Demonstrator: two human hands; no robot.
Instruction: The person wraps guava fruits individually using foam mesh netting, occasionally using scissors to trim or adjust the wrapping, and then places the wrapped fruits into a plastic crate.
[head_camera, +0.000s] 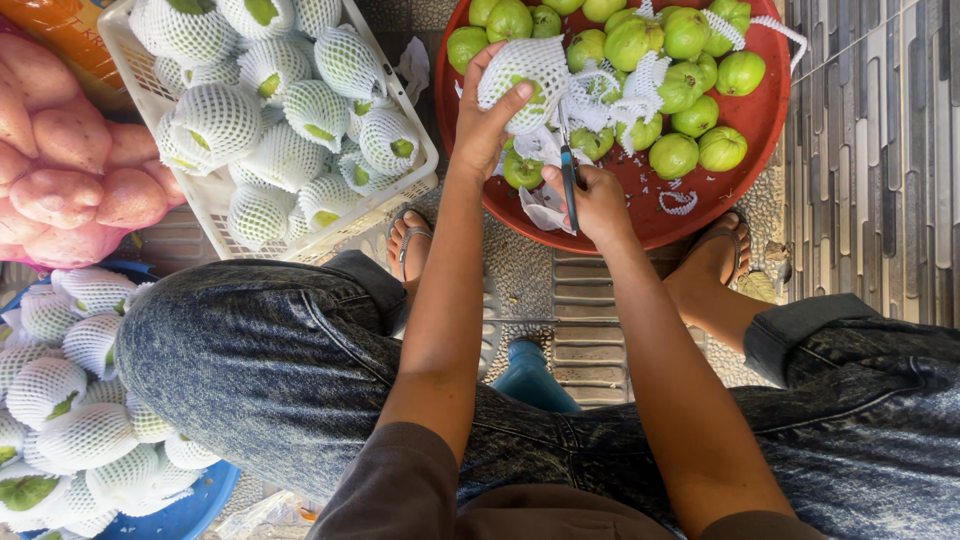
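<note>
Hands both closed: left (490, 115) grips one netted guava (525, 75), right (592, 200) one blue-handled knife (568, 180), over one red basin (760, 120).

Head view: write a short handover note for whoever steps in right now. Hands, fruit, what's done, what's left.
Left hand: grips a green fruit in white foam netting over the red basin.
Right hand: holds a thin blue-handled tool, tip up at the netting; its kind is unclear.
Basin: bare green fruit, loose netting scraps.
Done, apparently: the bare fruit in the basin.
Left: netted fruit in the white crate and in the blue tub.
</note>
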